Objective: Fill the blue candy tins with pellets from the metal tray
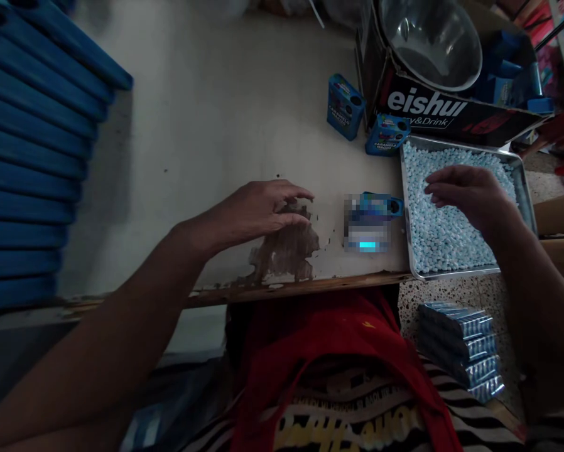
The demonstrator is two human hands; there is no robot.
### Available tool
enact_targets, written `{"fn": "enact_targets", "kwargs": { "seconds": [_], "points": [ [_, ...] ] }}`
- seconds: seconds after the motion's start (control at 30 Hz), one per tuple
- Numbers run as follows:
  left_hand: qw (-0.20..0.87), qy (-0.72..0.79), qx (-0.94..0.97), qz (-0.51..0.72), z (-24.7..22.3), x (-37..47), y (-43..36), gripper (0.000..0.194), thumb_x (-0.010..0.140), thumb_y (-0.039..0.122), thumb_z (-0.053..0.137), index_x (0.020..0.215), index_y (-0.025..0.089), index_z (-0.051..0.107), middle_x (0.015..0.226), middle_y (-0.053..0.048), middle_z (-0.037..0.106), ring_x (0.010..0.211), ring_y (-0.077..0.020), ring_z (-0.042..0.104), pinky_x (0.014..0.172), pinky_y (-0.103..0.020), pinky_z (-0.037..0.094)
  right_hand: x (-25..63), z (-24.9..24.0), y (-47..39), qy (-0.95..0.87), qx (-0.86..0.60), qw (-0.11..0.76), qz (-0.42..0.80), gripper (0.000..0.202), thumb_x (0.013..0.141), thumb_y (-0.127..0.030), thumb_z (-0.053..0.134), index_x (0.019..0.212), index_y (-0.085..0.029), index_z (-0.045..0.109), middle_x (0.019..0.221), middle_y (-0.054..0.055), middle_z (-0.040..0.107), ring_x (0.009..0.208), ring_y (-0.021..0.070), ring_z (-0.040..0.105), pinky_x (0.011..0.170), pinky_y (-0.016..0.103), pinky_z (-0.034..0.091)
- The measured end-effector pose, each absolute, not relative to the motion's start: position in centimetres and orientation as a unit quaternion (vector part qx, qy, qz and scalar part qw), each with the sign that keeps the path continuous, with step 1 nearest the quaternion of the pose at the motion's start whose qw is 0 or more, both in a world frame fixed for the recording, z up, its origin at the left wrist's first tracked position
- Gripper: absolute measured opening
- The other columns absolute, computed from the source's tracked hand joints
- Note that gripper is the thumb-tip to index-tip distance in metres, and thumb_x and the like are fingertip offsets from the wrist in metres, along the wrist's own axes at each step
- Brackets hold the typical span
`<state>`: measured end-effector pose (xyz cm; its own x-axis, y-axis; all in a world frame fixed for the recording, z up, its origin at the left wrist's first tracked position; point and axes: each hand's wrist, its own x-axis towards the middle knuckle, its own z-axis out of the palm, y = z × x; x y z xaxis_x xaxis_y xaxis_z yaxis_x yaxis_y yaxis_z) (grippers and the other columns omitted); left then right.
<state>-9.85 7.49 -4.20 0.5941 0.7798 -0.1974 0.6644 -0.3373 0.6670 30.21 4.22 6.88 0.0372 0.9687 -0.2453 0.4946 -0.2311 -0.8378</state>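
My left hand hovers over the worn patch of the table, its thumb and fingers apart and nothing between them. Above the metal tray of small pale candies, my right hand is held with its fingers bent and close together; anything between the fingertips is too small to make out. A small scale with a lit cyan display sits between my hands, partly blurred, and a blue pack lies on it. Two blue candy packs stand behind it.
Long blue stacks fill the table's left side. At the back right, a black carton holds a metal bowl and blue packs. Silvery wrapped bundles are piled below the tray. The table's front edge runs near my red apron.
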Motion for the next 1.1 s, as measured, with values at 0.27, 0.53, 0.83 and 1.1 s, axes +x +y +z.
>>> {"fn": "enact_targets", "kwargs": {
  "seconds": [0.27,0.53,0.83,1.1],
  "points": [
    [0.347,0.434,0.829,0.056,-3.2,-7.9,7.6,0.069,0.097,0.066,0.058,0.15,0.022,0.072,0.146,-0.013,0.074,0.127,-0.0339,0.072,0.109,-0.041,0.056,35.6,2.7,2.2,-0.371,-0.697,0.311,0.53,0.037,0.062,-0.025,0.1,0.092,-0.019,0.079,0.094,0.009,0.083,0.082,0.0179,0.077,0.075,0.031,0.064],
    [0.345,0.443,0.826,0.048,-2.2,-6.1,7.1,0.074,0.1,0.07,0.054,0.154,0.022,0.068,0.154,-0.013,0.071,0.137,-0.0348,0.068,0.115,-0.043,0.054,27.7,7.1,4.5,-0.705,-0.586,0.138,0.374,0.015,0.086,-0.032,0.089,0.088,-0.019,0.083,0.072,0.002,0.073,0.067,0.016,0.066,0.066,0.032,0.051],
    [0.34,0.463,0.818,0.023,-3.1,-8.3,7.3,0.074,0.102,0.072,0.053,0.155,0.023,0.068,0.15,-0.013,0.072,0.132,-0.0339,0.07,0.112,-0.042,0.054,24.1,7.9,5.1,-0.85,-0.495,0.024,0.18,0.02,0.097,-0.016,0.068,0.101,-0.02,0.087,0.097,0.007,0.082,0.092,0.0218,0.074,0.083,0.033,0.052],
    [0.326,0.45,0.831,0.03,-2.9,-8.4,7.6,0.07,0.102,0.065,0.053,0.155,0.023,0.067,0.152,-0.013,0.071,0.135,-0.0349,0.068,0.113,-0.042,0.053,24.3,8.8,4.3,-0.849,-0.503,0.039,0.154,0.023,0.095,-0.012,0.067,0.104,-0.019,0.087,0.097,0.007,0.083,0.085,0.0194,0.072,0.08,0.033,0.052]
  ]
}}
